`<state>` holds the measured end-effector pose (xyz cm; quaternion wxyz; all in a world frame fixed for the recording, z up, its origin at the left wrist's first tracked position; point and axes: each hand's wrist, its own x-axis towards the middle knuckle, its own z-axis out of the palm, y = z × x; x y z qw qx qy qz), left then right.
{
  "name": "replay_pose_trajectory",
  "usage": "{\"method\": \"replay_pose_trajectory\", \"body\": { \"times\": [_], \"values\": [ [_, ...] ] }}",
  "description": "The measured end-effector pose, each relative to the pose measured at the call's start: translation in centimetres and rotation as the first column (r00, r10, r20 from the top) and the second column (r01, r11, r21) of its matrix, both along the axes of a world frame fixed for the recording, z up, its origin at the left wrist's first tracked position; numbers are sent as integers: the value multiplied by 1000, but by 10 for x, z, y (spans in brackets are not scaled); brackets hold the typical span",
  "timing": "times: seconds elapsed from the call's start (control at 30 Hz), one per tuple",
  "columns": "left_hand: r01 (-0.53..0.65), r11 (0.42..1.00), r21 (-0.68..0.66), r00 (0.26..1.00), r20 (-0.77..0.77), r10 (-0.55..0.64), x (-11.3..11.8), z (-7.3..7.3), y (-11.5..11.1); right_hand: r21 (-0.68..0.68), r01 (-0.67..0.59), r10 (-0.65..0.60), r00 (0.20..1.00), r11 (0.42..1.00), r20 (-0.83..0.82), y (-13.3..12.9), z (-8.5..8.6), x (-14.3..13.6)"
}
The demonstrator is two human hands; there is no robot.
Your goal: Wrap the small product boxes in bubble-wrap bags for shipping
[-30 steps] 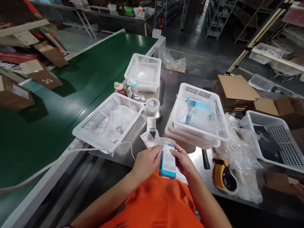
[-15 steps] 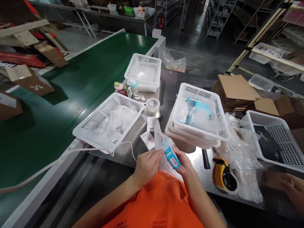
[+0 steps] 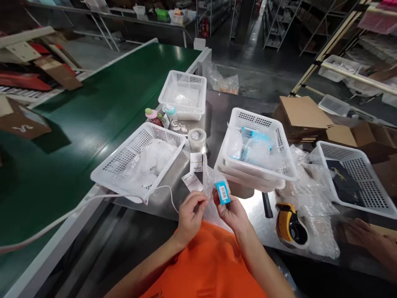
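Observation:
My right hand [image 3: 233, 212] grips a small blue box [image 3: 223, 192] with a white barcode label, its labelled face turned up towards me. Clear bubble wrap [image 3: 209, 180] lies behind and beside the box. At the wrap's left edge, my left hand [image 3: 190, 213] is closed in a pinch, apart from the box. Two printed paper slips [image 3: 192, 181] rest on the metal table just beyond my left hand. A roll of clear tape [image 3: 197, 138] stands farther back.
A white basket [image 3: 108, 165] with clear packaging stands left, another white basket [image 3: 257, 167] with blue packs right. A yellow tape dispenser [image 3: 285, 223] and loose bubble wrap [image 3: 319, 223] lie at right. Another person's hand [image 3: 361, 234] is at far right. A green conveyor belt [image 3: 124, 91] runs along the left.
The blue box has turned upright and come away from my left hand, which has drawn slightly left. A carton on the conveyor has moved left. The view has shifted slightly.

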<state>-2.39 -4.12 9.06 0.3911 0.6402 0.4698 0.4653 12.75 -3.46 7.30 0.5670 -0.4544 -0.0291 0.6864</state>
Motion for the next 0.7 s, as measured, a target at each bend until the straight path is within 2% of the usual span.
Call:
{"method": "replay_pose_trajectory", "body": {
  "times": [0.1, 0.17, 0.23, 0.3, 0.37, 0.47, 0.53, 0.6, 0.67, 0.7],
  "values": [
    [90, 987, -135, 994, 68, -81, 5, -9, -7, 35, 109, -111, 993, 993, 34, -1, -4, -3],
    [136, 968, -213, 987, 109, -115, 4, -16, -7, 60, 166, -169, 984, 984, 54, -4, 0, -5],
    [135, 965, -224, 985, 133, -107, 0, -21, -3, 86, 187, -194, 977, 979, 87, -7, 9, -7],
    [84, 971, -222, 980, 194, -40, -6, -21, 4, 124, 140, -156, 979, 982, 132, -10, 18, -8],
    [65, 958, -278, 949, 314, 27, -10, -19, 12, 172, 37, -70, 979, 984, 191, -12, 25, -9],
    [166, 918, -360, 899, 438, 10, -10, -10, 24, 223, -142, 61, 940, 965, 335, -15, 29, -10],
    [226, 901, -371, 916, 395, -68, -9, -5, 30, 221, -249, 122, 875, 943, 468, -17, 29, -9],
    [251, 886, -389, 950, 276, -148, -7, -1, 35, 209, -318, 130, 781, 925, 611, -18, 27, -7],
    [213, 898, -384, 976, 124, -179, -7, 0, 37, 205, -337, 102, 704, 919, 703, -19, 24, -6],
    [159, 926, -342, 987, 45, -153, -7, 1, 38, 206, -334, 87, 684, 920, 724, -19, 21, -6]
  ]
}}
